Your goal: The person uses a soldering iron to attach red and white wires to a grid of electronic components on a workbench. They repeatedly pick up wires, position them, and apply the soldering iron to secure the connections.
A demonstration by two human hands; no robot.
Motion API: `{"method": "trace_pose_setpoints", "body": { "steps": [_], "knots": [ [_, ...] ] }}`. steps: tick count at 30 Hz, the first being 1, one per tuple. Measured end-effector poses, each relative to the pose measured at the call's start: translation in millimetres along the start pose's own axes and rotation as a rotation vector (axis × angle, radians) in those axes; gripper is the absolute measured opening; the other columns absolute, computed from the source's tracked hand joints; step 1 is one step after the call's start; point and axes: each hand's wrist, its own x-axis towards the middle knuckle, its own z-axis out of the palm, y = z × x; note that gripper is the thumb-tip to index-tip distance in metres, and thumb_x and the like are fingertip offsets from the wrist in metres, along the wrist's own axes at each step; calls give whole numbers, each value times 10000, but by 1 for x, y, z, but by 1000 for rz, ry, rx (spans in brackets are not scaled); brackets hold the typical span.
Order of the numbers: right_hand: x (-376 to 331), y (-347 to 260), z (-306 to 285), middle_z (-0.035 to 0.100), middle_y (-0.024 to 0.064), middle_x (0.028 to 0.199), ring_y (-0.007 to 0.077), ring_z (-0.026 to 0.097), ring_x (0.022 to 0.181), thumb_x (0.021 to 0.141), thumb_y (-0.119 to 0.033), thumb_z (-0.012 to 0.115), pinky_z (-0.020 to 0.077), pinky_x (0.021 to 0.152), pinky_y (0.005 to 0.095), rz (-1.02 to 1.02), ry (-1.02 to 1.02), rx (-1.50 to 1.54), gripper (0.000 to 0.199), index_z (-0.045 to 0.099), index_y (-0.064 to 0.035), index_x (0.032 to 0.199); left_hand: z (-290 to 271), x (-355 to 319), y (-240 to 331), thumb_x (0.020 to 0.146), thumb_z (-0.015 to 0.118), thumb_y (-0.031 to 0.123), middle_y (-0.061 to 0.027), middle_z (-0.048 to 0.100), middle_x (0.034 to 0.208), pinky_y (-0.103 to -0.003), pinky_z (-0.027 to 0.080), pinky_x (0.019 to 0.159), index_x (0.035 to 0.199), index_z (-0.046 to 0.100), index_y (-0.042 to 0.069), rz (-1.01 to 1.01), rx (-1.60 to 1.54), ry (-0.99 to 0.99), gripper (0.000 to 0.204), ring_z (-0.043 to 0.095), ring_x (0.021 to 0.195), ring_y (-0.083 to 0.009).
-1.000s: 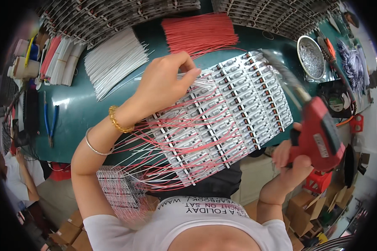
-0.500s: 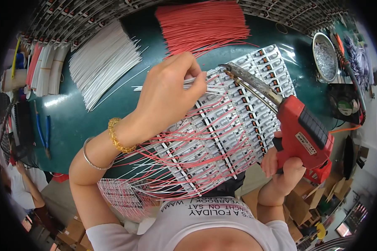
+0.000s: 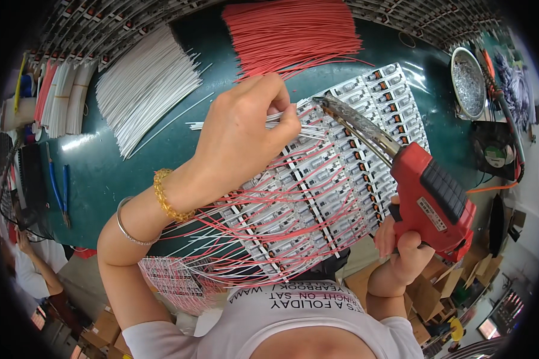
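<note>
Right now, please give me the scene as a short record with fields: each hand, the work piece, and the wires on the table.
Left hand: pinches thin white wires over the panel
Right hand: grips red soldering gun, tip at the wire ends
Work piece: panel of small circuit boards, many red and white leads attached
Table: green; white wire bundle, red wire bundle

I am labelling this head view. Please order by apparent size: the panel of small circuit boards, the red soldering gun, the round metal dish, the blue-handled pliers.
1. Panel of small circuit boards, clearly largest.
2. Red soldering gun; it is nearer the camera, so it looks enlarged.
3. Round metal dish.
4. Blue-handled pliers, thinnest; their length looks close to the dish's.
</note>
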Motion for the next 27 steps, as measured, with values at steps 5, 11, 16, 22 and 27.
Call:
{"method": "trace_pose_setpoints", "body": {
  "steps": [5, 11, 16, 22, 27],
  "knots": [
    [2, -13, 12, 427, 13, 462, 92, 398, 354, 809, -544, 602, 346, 373, 230, 14, 38, 128, 824, 384, 160, 1175, 1, 0, -1, 765, 649, 73, -64, 579, 666, -272, 418, 558, 740, 558, 7, -21, -50, -4, 115, 531, 591, -143],
    [3, -14, 15, 420, 25, 469, 105, 390, 353, 840, -490, 599, 334, 371, 239, 33, 43, 191, 728, 404, 143, 1142, 0, 0, -2, 769, 650, 73, -58, 586, 670, -260, 416, 561, 742, 565, 6, -14, -49, -5, 112, 532, 593, -127],
    [2, -13, 14, 423, 27, 477, 110, 390, 353, 844, -467, 609, 333, 370, 241, 48, 46, 153, 684, 417, 130, 1117, 0, 0, -3, 767, 648, 72, -60, 584, 670, -264, 417, 563, 739, 567, 9, 7, -46, -8, 107, 532, 594, -137],
    [-4, 5, -1, 423, 15, 479, 101, 389, 355, 822, -507, 614, 336, 373, 233, -44, 77, 16, 749, 399, 134, 1145, 0, 0, -2, 765, 647, 69, -65, 579, 666, -268, 424, 570, 733, 562, 7, 13, -27, 3, 110, 538, 600, -152],
    [-3, -12, 10, 415, 7, 470, 93, 390, 358, 804, -539, 615, 337, 377, 222, -6, 52, 164, 827, 364, 150, 1188, 1, 0, 0, 754, 629, 66, -109, 585, 677, -346, 437, 564, 729, 534, -1, -5, -52, -2, 119, 562, 616, -249]
  ]
}}
